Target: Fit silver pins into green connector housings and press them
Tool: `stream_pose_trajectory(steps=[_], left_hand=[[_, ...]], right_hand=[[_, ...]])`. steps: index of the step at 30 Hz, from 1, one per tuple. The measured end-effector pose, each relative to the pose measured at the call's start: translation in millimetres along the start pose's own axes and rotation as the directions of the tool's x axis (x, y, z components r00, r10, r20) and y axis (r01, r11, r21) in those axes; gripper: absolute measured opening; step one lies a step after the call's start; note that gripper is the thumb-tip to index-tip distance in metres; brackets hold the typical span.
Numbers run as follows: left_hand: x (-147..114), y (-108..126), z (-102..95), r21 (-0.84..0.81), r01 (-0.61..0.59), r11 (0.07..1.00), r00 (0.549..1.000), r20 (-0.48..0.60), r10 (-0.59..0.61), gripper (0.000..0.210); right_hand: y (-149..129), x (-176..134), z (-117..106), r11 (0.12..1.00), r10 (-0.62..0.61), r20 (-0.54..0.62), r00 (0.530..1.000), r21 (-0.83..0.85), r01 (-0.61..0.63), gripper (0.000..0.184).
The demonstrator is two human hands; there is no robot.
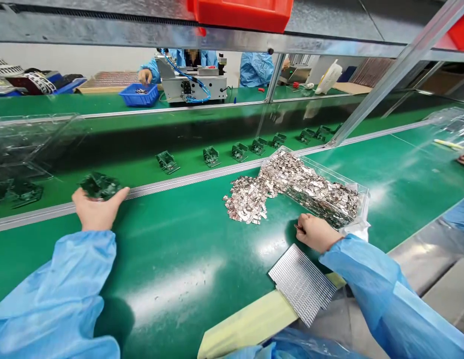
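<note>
My left hand (pixel 99 212) grips a dark green plastic part (pixel 100 185) between thumb and fingers, over the metal rail along the belt. At the right, my right hand (pixel 316 233) is closed in a pinch, and a tiny metal piece (pixel 297 227) shows at its fingertips. Just behind it lies a clear tray (pixel 364 204) heaped with small silvery metal pieces (pixel 310 184). More of these pieces form a loose pile (pixel 247 199) at the tray's left end. Below my right hand rests a ribbed metallic plate (pixel 302 284), partly over a pale yellow strip (pixel 250 324).
Several similar green parts (pixel 210 156) stand along the green belt (pixel 134 149) behind the rail. Clear plastic trays (pixel 33 139) are at the left. Across the belt, a co-worker's hand (pixel 144 76) is at a blue bin (pixel 139 95) beside a machine (pixel 192 82). A slanted metal post (pixel 385 80) rises at the right.
</note>
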State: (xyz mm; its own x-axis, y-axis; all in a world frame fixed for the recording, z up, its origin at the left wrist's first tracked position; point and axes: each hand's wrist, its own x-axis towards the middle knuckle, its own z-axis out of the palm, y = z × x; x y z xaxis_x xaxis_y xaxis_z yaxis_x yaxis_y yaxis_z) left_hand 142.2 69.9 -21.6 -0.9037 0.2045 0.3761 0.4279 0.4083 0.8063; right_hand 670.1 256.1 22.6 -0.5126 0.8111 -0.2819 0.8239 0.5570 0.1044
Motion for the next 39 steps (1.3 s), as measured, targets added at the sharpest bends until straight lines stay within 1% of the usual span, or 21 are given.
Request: stream_pose_trajectory(steps=[1,3,4,6,8,10,12,14,16,17,18,19,21,22,23,25,29,31,34,37,39], left_hand=[[-19.8,13.0,3.9,-0.111,-0.004,0.994,0.999,0.048,0.01,0.071],[-63.8,42.1,9.9,-0.336,0.027,0.941,0.981,0.189,0.04,0.069],[-87.0,56.7,11.6,-0.407,0.064,0.911,0.963,0.266,0.051,0.071],[-133.5,82.6,12.2,-0.466,0.156,0.871,0.909,0.413,0.058,0.073],[-176.9,101.9,10.3,-0.475,0.248,0.844,0.825,0.56,0.073,0.074],[-215.1,115.2,8.3,-0.457,0.341,0.821,0.714,0.694,0.09,0.076],[-247.3,124.9,7.6,-0.426,0.421,0.801,0.604,0.79,0.103,0.074],[-273.3,133.7,8.1,-0.401,0.483,0.778,0.512,0.851,0.121,0.072],[-293.3,142.7,8.5,-0.401,0.525,0.751,0.449,0.88,0.156,0.071],[-301.2,147.0,8.3,-0.407,0.537,0.739,0.427,0.886,0.178,0.071],[-307.7,151.1,7.6,-0.413,0.542,0.732,0.408,0.891,0.201,0.07],[-313.0,154.7,6.5,-0.417,0.54,0.731,0.39,0.894,0.222,0.069],[-320.6,160.1,3.5,-0.419,0.523,0.742,0.344,0.9,0.267,0.068],[-323.2,161.9,1.9,-0.425,0.515,0.744,0.321,0.901,0.292,0.067],[-325.3,163.2,0.4,-0.438,0.509,0.741,0.303,0.897,0.322,0.066],[-328.5,165.0,-2.4,-0.486,0.5,0.717,0.293,0.874,0.389,0.062],[-331.8,167.6,-7.1,-0.549,0.462,0.697,0.312,0.836,0.452,0.057],[-332.6,168.2,-8.7,-0.556,0.435,0.708,0.317,0.831,0.458,0.057],[-333.1,167.2,-8.2,-0.568,0.414,0.711,0.327,0.822,0.466,0.055],[-332.5,165.2,-4.7,-0.567,0.434,0.7,0.371,0.821,0.434,0.056],[-331.4,164.6,-2.6,-0.541,0.467,0.699,0.386,0.836,0.389,0.059]], right_hand=[[-3.9,-0.2,-0.6,1.0,0.005,0.0,1.0,-0.019,-0.005,0.013],[-10.9,-1.8,-1.2,0.999,0.015,0.008,1.0,-0.05,-0.015,0.016],[-13.8,-3.2,-1.2,0.998,0.02,0.009,1.0,-0.06,-0.02,0.017],[-18.5,-6.7,-0.3,0.997,0.027,-0.002,1.0,-0.069,-0.027,0.018],[-21.4,-10.0,1.5,0.998,0.024,-0.03,0.999,-0.064,-0.026,0.018],[-21.7,-12.0,3.1,0.999,0.012,-0.061,0.998,-0.044,-0.015,0.019],[-18.8,-13.1,3.1,1.0,-0.004,-0.087,0.996,-0.002,0.003,0.018],[-13.0,-16.5,1.4,0.998,-0.008,-0.109,0.994,0.061,0.015,0.016],[-7.0,-26.5,-0.2,0.991,-0.007,-0.126,0.992,0.135,0.024,0.017],[-5.3,-34.8,-0.3,0.974,-0.006,-0.138,0.99,0.223,0.037,0.017],[-5.0,-45.3,0.5,0.934,-0.008,-0.152,0.988,0.351,0.061,0.017],[-6.5,-57.6,2.2,0.86,-0.012,-0.176,0.984,0.501,0.1,0.017],[-15.4,-84.8,7.7,0.631,-0.011,-0.251,0.968,0.75,0.201,0.017],[-22.4,-97.9,11.0,0.526,-0.004,-0.296,0.955,0.812,0.253,0.018],[-30.5,-109.7,14.5,0.462,0.006,-0.336,0.942,0.836,0.295,0.018],[-47.7,-126.6,21.2,0.392,0.044,-0.378,0.925,0.858,0.332,0.018],[-73.8,-133.8,31.4,0.284,0.145,-0.342,0.928,0.913,0.292,0.014],[-80.5,-129.8,34.1,0.303,0.193,-0.38,0.905,0.9,0.313,0.013],[-84.4,-124.3,36.1,0.369,0.23,-0.454,0.861,0.859,0.354,0.012],[-83.3,-127.2,38.8,0.371,0.23,-0.467,0.854,0.853,0.366,0.014],[-81.6,-134.4,41.7,0.406,0.193,-0.496,0.847,0.826,0.391,0.012]])
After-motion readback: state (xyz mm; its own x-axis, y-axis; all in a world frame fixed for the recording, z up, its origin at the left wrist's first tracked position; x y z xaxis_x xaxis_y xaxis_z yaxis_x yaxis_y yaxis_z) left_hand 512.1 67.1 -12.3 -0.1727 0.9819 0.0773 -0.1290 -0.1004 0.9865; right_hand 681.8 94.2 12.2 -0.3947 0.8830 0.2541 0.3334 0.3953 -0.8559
